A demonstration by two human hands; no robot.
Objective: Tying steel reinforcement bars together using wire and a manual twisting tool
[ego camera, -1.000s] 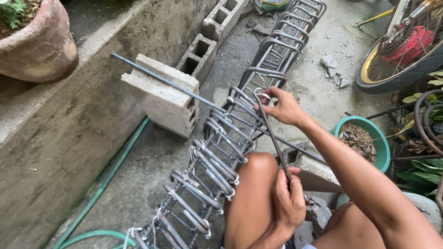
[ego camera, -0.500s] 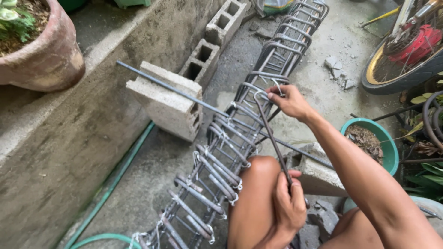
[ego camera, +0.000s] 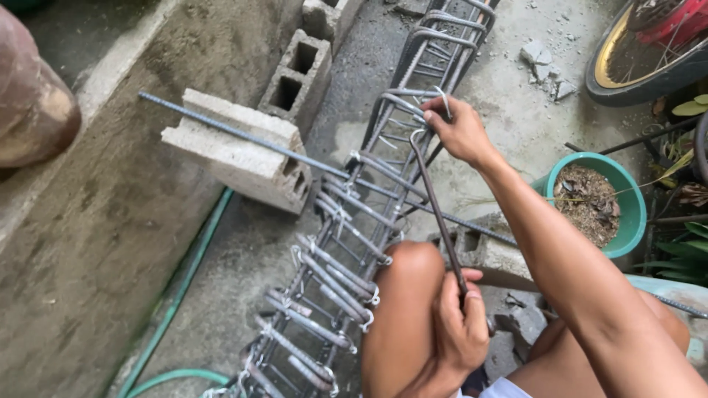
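Head view: I crouch over a rebar cage [ego camera: 346, 243] that lies on the concrete floor [ego camera: 509, 110], its long axis running from near my knee [ego camera: 405, 265] away toward the top of the frame. My right hand [ego camera: 461, 133] is stretched out ahead of me, closed in a pinch on a loop of tie wire [ego camera: 441, 99] at one of the cage's upper stirrups. My left hand [ego camera: 459, 324] sits close to my body beside my knee, fist closed around the lower end of a slim hooked rod [ego camera: 436, 206]. The rod slants up and away from that fist, its curled tip meeting the cage just below my right hand's fingers. So the joint being worked lies forward of the left hand, along the rod's own line, and directly under the right, which is the nearer of the two. A single long bar [ego camera: 243, 136] crosses under the cage, resting on a concrete block [ego camera: 228, 158]. A green hose [ego camera: 184, 273] trails along the wall; a teal pot of soil [ego camera: 597, 203] stands to my right.
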